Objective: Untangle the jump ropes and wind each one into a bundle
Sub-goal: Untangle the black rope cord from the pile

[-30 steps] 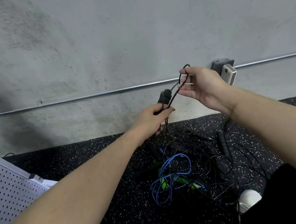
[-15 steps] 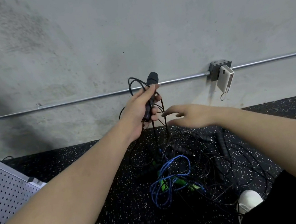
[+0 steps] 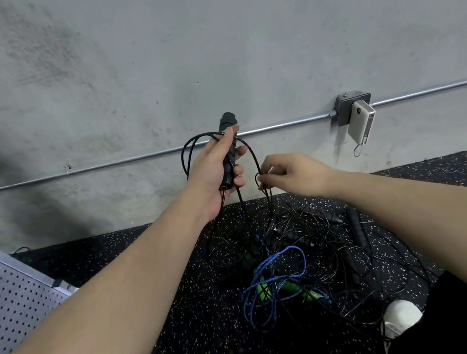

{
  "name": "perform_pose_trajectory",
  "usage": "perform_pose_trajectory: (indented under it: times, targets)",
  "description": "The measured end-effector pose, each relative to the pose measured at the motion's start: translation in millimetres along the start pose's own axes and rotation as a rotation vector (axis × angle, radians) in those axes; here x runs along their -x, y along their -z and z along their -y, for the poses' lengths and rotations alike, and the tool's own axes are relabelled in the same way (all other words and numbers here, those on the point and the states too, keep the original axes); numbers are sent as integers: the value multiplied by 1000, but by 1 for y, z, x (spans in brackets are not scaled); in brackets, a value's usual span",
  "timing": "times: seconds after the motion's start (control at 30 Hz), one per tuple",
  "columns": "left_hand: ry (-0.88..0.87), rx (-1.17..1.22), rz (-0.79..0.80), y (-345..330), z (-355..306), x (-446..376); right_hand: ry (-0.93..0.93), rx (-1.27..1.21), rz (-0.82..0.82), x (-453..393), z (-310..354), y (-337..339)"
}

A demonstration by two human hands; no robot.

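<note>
Black jump-rope handle (image 3: 229,150) gripped upright in left hand (image 3: 213,170); right hand (image 3: 292,172) pinches its thin black cord (image 3: 254,155) above tangled floor pile (image 3: 299,258).

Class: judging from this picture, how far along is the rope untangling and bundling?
Done: no finished bundle shows. In hand: left hand grips a black handle; right hand pinches its black cord. Left: the tangle on the floor, including the blue rope.

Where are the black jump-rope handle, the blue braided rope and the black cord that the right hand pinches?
black jump-rope handle (image 3: 228,123), head view, its top end above the left hand.
blue braided rope (image 3: 282,277), head view, a strand on the floor.
black cord (image 3: 254,155), head view, the arc above the right hand.
</note>
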State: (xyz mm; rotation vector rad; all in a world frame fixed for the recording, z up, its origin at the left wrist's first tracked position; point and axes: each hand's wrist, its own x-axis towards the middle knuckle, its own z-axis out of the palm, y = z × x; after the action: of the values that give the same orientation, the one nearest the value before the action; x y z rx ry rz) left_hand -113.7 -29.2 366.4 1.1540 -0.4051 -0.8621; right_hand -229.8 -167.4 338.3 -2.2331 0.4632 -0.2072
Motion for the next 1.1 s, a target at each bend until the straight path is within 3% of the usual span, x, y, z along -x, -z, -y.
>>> perform_pose_trajectory:
  times: [0.13,0.3,0.43,0.6,0.8,0.9,0.97,1.03,1.1]
  targets:
    - [-33,-197,-107,7,9,-2,-12,-192,-42,0,7,4]
    - [-28,-437,-37,3,29,-1,-30,-448,-152,0,25,15]
    - [1,-393,26,-6,38,-2,-19,-572,-245,0,35,21]
    - [-39,-601,108,-8,49,-1,-55,-756,-321,3,40,35]
    - [-72,-507,57,-14,45,-3,-137,-928,-302,5,33,42]
    - [-32,-421,53,-19,42,-1,-219,-723,-194,9,21,41]
    - [-26,-364,59,-21,38,2,-178,-463,-158,11,12,35]
    - [-26,-291,55,-22,33,3,-109,-372,-160,9,5,32]
    - [-33,-205,53,-23,26,4,-45,-206,-35,8,-2,33]
